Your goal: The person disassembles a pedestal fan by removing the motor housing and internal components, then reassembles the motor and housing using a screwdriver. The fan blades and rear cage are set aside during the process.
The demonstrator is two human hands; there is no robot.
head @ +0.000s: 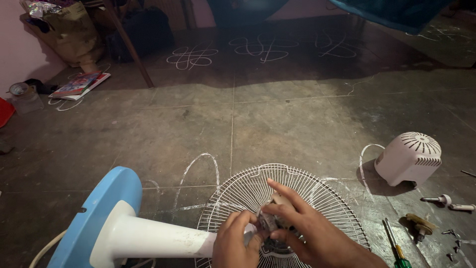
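A pedestal fan lies on its side on the stone floor. Its blue round base (106, 198) is at the lower left and its white stand (153, 238) runs right to a white wire guard (292, 183). At the hub of the guard sits the bare fan motor (270, 223). My left hand (235, 240) grips the top of the stand just left of the motor. My right hand (297, 223) closes its fingers around the motor from the right, index finger stretched over the guard wires.
A white vented motor cover (409, 158) lies at the right. Near it are two screwdrivers (394, 243), a yellowish knob part (420, 224), white-handled tools (444, 200) and several loose screws (453, 243). Books (79, 85), a jar (24, 97) and a paper bag (69, 32) sit far left.
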